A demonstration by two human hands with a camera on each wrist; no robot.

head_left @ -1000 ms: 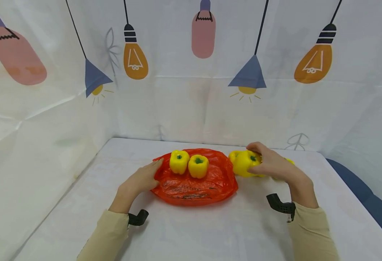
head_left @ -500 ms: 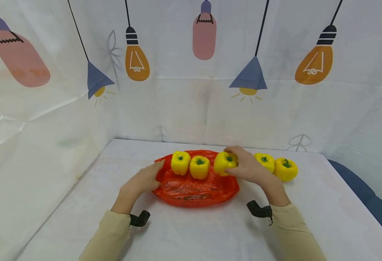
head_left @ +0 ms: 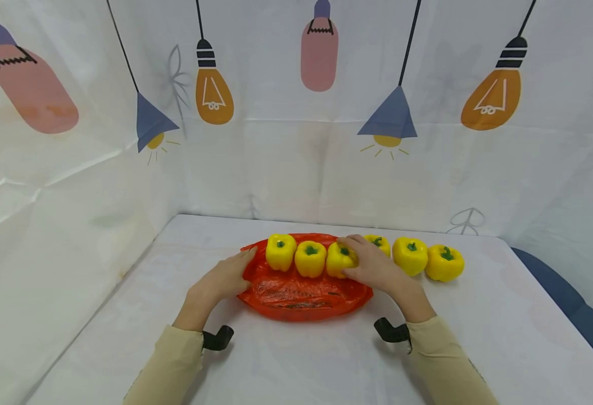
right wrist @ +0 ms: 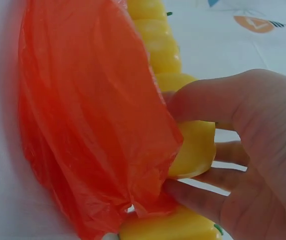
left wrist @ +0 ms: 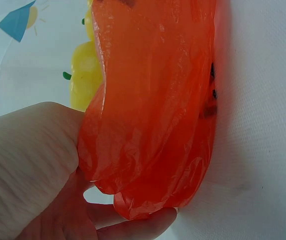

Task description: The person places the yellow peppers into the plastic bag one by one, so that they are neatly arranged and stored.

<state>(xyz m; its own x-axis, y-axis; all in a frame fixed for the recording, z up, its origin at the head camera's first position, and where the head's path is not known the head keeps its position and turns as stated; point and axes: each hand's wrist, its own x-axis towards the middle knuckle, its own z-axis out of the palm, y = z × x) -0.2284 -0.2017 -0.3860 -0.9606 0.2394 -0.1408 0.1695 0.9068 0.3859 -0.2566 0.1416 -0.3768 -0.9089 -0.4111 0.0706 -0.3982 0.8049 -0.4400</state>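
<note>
A red plastic bag (head_left: 296, 298) lies spread on the white table, its mouth toward the far side. My left hand (head_left: 222, 277) holds its left end, thumb and fingers at the edge (left wrist: 128, 190). Two yellow bell peppers, a left one (head_left: 280, 252) and one beside it (head_left: 310, 259), stand side by side in the bag's mouth. My right hand (head_left: 374, 267) grips a third bell pepper (head_left: 339, 260) at the right end of that row. In the right wrist view, the thumb and fingers span this pepper (right wrist: 195, 152), and the bag's red film covers part of it.
Three more yellow bell peppers line up to the right: one partly behind my right hand (head_left: 379, 243), a middle one (head_left: 410, 256) and an outer one (head_left: 445, 263). A white sheet with printed lamps (head_left: 286, 169) hangs behind the table. A dark blue chair (head_left: 554, 287) stands at right.
My right hand has carried a bell pepper leftward from the group on the right and lowered it beside the two in the bag. My left hand stays at the bag's left end.
</note>
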